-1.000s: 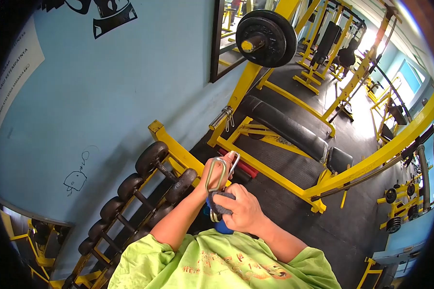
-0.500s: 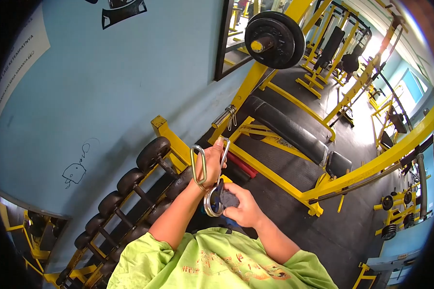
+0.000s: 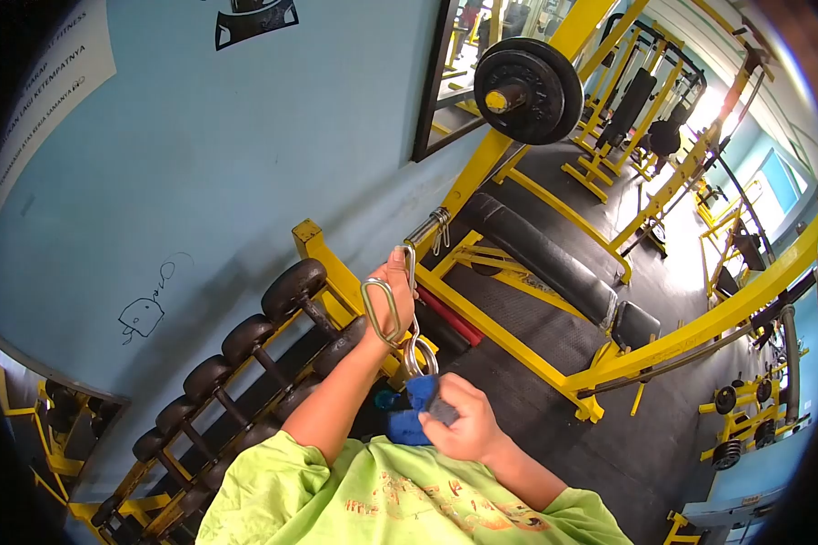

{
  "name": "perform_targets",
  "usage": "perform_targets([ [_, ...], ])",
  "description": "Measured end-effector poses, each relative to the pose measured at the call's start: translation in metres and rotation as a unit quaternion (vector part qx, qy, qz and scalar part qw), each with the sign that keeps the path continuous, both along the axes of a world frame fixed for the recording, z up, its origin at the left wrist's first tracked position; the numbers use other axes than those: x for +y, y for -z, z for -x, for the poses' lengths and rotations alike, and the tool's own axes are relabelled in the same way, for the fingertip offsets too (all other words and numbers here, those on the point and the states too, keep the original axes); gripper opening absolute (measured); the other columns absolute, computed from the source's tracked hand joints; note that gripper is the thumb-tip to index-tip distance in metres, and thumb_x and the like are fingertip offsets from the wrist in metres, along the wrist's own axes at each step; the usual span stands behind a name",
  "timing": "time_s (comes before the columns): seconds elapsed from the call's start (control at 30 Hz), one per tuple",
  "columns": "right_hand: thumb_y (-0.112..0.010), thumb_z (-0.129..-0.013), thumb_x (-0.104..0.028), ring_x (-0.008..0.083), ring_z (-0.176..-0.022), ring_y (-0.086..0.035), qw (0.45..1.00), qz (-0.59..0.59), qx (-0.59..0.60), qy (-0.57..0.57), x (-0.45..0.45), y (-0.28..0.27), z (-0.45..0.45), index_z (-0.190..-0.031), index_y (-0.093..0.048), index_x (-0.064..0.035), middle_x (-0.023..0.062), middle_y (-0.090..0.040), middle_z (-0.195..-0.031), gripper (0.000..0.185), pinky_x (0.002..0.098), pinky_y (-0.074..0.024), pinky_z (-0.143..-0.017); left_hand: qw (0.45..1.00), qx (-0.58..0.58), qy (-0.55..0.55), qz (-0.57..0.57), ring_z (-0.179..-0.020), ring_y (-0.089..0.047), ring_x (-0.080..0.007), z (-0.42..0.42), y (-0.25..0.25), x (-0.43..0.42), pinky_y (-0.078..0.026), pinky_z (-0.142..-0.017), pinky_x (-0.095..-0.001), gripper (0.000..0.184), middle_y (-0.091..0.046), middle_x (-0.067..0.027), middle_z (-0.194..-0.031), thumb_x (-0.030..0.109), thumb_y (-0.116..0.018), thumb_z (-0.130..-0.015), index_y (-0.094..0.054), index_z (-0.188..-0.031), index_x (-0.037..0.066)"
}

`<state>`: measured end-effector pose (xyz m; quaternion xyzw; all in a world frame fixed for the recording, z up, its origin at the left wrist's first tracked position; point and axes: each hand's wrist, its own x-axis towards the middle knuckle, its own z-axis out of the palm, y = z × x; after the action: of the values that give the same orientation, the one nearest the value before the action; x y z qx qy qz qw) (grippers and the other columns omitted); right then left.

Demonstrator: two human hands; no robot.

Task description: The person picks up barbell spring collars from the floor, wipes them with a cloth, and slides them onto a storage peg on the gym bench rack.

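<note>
The clip [image 3: 412, 360] is bright, silvery bent metal with a round coil and two long loops; it stands slanted in the left hand [image 3: 392, 302], coil lowest, one loop towards 10 o'clock from the coil, the other near 12 o'clock; the loops are spread apart around the hand. The cloth [image 3: 421, 391] is blue and grey, bunched and creased; it lies at 6 o'clock from the coil, touching it, the grey part pinched in the right hand [image 3: 466, 420], blue folds towards 8 and 11 o'clock from there.
</note>
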<state>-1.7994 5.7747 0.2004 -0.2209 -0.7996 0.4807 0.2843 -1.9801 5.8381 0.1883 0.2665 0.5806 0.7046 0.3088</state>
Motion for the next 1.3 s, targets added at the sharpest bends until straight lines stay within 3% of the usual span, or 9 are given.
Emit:
perform_targets([
  [0.03, -0.063, -0.067, -0.010, 0.0202, -0.066, -0.055, 0.969, -0.239, -0.060, 0.028, 0.003, -0.002, 0.002, -0.090, -0.059, -0.0076, 0.0033, -0.052, -0.074, 0.023, 0.0321, -0.0469, -0.058, 1.000, -0.001, 0.003, -0.001, -0.049, -0.043, -0.0083, -0.003, 0.002, 0.002, -0.035, -0.047, -0.0239, 0.050, -0.043, 0.0016, -0.054, 0.048, -0.042, -0.095, -0.046, -0.064, 0.009],
  [0.23, -0.062, -0.061, -0.008, 0.0288, -0.064, -0.054, 0.967, -0.206, -0.131, 0.078, -0.002, -0.017, 0.000, -0.081, -0.058, -0.0056, 0.0096, -0.050, -0.072, 0.020, 0.0357, -0.0459, -0.057, 0.997, 0.070, 0.012, -0.021, -0.048, -0.039, -0.0092, -0.009, 0.006, 0.001, -0.034, -0.045, -0.0284, 0.051, -0.043, 0.0004, -0.051, 0.042, -0.043, -0.096, -0.050, -0.063, 0.003],
  [0.33, -0.057, -0.065, -0.007, 0.0342, -0.068, -0.057, 0.998, 0.000, -0.058, 0.004, 0.008, -0.019, 0.004, -0.088, -0.057, -0.0030, 0.0161, -0.056, -0.073, 0.024, 0.0378, -0.0472, -0.064, 0.995, 0.102, 0.020, -0.012, -0.048, -0.040, -0.0075, -0.006, 0.012, 0.000, -0.033, -0.045, -0.0265, 0.050, -0.044, 0.0013, -0.052, 0.042, -0.044, -0.096, -0.051, -0.064, 0.005],
  [0.5, -0.058, -0.064, -0.006, 0.0303, -0.065, -0.055, 0.968, -0.105, -0.024, 0.228, 0.055, 0.016, -0.009, -0.081, -0.053, -0.0004, 0.0160, -0.052, -0.071, 0.019, 0.0354, -0.0460, -0.065, 0.991, 0.066, 0.098, 0.057, -0.049, -0.043, -0.0107, -0.009, 0.000, -0.024, -0.036, -0.047, -0.0306, 0.053, -0.047, -0.0027, -0.051, 0.042, -0.045, -0.095, -0.051, -0.063, 0.000],
  [0.7, -0.069, -0.073, -0.013, 0.0258, -0.062, -0.054, 0.984, -0.085, 0.035, 0.151, 0.062, 0.016, -0.018, -0.070, -0.055, 0.0014, 0.0113, -0.054, -0.070, 0.020, 0.0307, -0.0425, -0.058, 0.940, 0.157, 0.245, 0.179, -0.049, -0.042, -0.0121, 0.001, 0.011, -0.034, -0.036, -0.048, -0.0313, 0.055, -0.048, -0.0029, -0.052, 0.046, -0.045, -0.093, -0.054, -0.059, 0.003],
  [0.83, -0.071, -0.071, -0.011, 0.0266, -0.061, -0.057, 0.962, -0.162, 0.009, 0.218, 0.060, 0.021, -0.010, -0.081, -0.057, 0.0005, 0.0118, -0.056, -0.069, 0.021, 0.0326, -0.0445, -0.057, 0.884, 0.236, 0.295, 0.274, -0.054, -0.054, -0.0248, 0.002, 0.036, -0.033, -0.044, -0.057, -0.0381, 0.055, -0.056, -0.0147, -0.057, 0.046, -0.048, -0.090, -0.060, -0.067, -0.003],
  [0.93, -0.072, -0.068, -0.014, 0.0325, -0.068, -0.060, 0.965, -0.112, -0.079, 0.224, 0.059, 0.017, -0.009, -0.119, -0.046, -0.0076, 0.0123, -0.055, -0.081, 0.058, 0.0379, -0.0493, -0.061, 0.782, 0.394, 0.351, 0.331, -0.074, -0.062, -0.0383, 0.004, 0.046, -0.028, -0.047, -0.069, -0.0429, 0.047, -0.063, -0.0242, -0.080, 0.041, -0.049, -0.088, -0.065, -0.079, -0.003],
  [1.07, -0.076, -0.064, -0.020, 0.0309, -0.081, -0.059, 0.952, -0.194, -0.233, 0.026, 0.054, -0.005, -0.012, -0.118, -0.057, -0.0194, 0.0112, -0.048, -0.104, 0.057, 0.0383, -0.0513, -0.067, 0.693, 0.407, 0.415, 0.426, -0.093, -0.062, -0.0358, 0.014, 0.079, -0.012, -0.048, -0.080, -0.0428, 0.045, -0.064, -0.0224, -0.098, 0.041, -0.054, -0.085, -0.067, -0.095, -0.001],
  [1.3, -0.072, -0.071, -0.033, 0.0287, -0.079, -0.060, 0.915, -0.258, -0.309, 0.032, 0.088, 0.050, 0.006, -0.100, -0.059, -0.0119, 0.0090, -0.052, -0.097, 0.038, 0.0388, -0.0507, -0.067, 0.521, 0.495, 0.544, 0.433, -0.097, -0.064, -0.0286, 0.013, 0.125, 0.048, -0.050, -0.080, -0.0398, 0.028, -0.065, -0.0159, -0.105, 0.020, -0.060, -0.078, -0.068, -0.101, 0.005],
])
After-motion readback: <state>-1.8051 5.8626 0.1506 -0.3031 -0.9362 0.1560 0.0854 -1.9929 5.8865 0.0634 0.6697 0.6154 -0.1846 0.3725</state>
